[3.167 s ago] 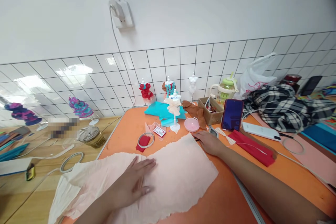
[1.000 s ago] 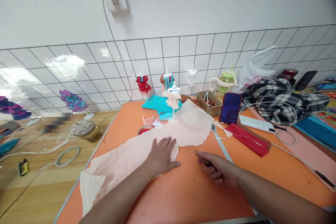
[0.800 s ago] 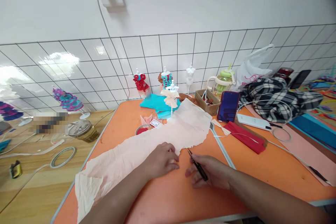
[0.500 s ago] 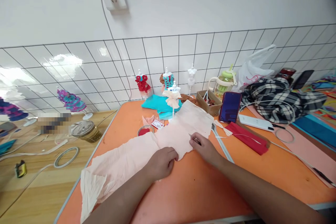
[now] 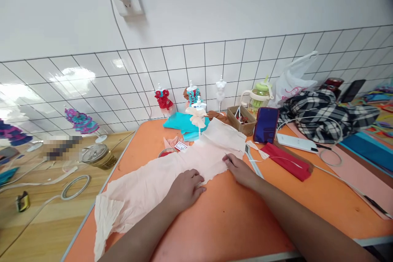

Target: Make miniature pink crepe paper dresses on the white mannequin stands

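Observation:
A long pale pink sheet of crepe paper (image 5: pixel 147 178) lies wrinkled across the orange table. My left hand (image 5: pixel 186 188) rests on its near edge, palm down, with the fingers loosely stretched and the thumb apart. At the sheet's right side, my right hand (image 5: pixel 241 170) is closed around a small, thin pointed tool (image 5: pixel 226 155). Only the tool's tip shows, over the paper; the fingers hide the rest. Behind the sheet stands a miniature dress form (image 5: pixel 198 116) dressed in ruffled cream paper.
Further dress forms, one bare white (image 5: pixel 220 88) and one in red (image 5: pixel 163 99), stand by the tiled wall. A cardboard box (image 5: pixel 242 120), a phone (image 5: pixel 266 125) and folded red paper (image 5: pixel 288 161) lie to the right. A lidded jar (image 5: pixel 98 156) is at left.
My left hand's fingers have uncurled and spread on the paper. My right hand has shifted slightly, with less of the tool showing. The camera view has moved a little.

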A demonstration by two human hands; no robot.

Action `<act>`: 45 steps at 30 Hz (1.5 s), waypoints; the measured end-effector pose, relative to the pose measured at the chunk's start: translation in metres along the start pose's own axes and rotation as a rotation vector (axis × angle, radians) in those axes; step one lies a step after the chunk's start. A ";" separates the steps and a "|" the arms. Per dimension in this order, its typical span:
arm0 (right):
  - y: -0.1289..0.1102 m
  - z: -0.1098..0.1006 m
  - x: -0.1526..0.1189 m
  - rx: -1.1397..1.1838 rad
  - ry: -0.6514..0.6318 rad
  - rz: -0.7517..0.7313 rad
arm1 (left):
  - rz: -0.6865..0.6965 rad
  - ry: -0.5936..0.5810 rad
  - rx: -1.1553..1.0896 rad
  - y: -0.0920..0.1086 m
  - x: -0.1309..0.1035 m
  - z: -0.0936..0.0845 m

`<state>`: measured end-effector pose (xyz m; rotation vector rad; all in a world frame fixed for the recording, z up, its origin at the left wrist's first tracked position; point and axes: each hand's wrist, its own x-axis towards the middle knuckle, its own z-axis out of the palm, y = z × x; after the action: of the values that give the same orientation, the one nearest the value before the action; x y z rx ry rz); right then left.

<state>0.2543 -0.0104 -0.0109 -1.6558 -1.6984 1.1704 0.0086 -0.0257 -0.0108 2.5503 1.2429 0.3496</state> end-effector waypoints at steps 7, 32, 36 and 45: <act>-0.010 0.016 -0.041 0.749 -0.573 0.596 | 0.002 0.069 0.080 0.008 0.005 0.011; -0.014 0.036 -0.040 0.735 -0.689 0.514 | 0.018 0.106 0.095 0.010 0.004 0.020; -0.012 0.042 -0.036 0.731 -0.685 0.503 | 0.040 0.095 0.111 0.011 0.004 0.019; -0.011 0.051 -0.037 0.782 -0.571 0.432 | 0.062 0.116 0.095 0.007 0.001 0.024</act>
<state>0.2117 -0.0574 -0.0202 -1.2524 -0.9012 2.3111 0.0220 -0.0327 -0.0303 2.6878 1.2501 0.4692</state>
